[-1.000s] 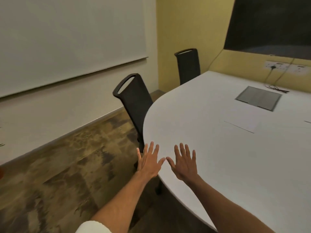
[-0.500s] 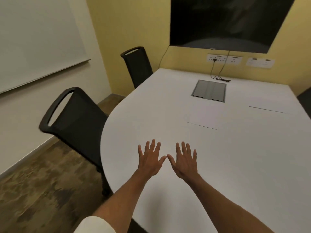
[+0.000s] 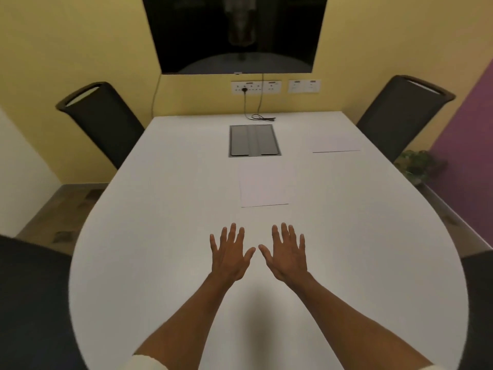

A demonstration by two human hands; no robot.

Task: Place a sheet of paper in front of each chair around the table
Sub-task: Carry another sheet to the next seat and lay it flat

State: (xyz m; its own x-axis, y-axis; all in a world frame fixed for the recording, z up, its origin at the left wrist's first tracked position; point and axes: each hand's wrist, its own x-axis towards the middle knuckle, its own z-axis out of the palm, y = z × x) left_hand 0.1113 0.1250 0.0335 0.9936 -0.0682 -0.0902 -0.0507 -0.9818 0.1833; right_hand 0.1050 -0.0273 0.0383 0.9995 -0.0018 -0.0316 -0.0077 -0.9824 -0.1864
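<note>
My left hand (image 3: 230, 255) and my right hand (image 3: 286, 253) are stretched out side by side over the white table (image 3: 149, 236), palms down, fingers spread, holding nothing. A white sheet of paper (image 3: 264, 184) lies in the middle of the table just beyond my fingertips. A second sheet (image 3: 335, 142) lies at the far right, in front of the far right black chair (image 3: 400, 113). The far left black chair (image 3: 101, 118) has no sheet before it. Parts of two near chairs show at the left edge (image 3: 29, 303) and right edge (image 3: 478, 303).
A grey cable hatch (image 3: 254, 140) is set into the table's far middle, with a black cable (image 3: 260, 117) running to wall sockets (image 3: 256, 87). A dark screen (image 3: 237, 33) hangs on the yellow wall. A small plant (image 3: 416, 165) stands at the right.
My view has swung right, from the left side chairs to facing the table's length squarely. Both hands stay spread and empty in front of me.
</note>
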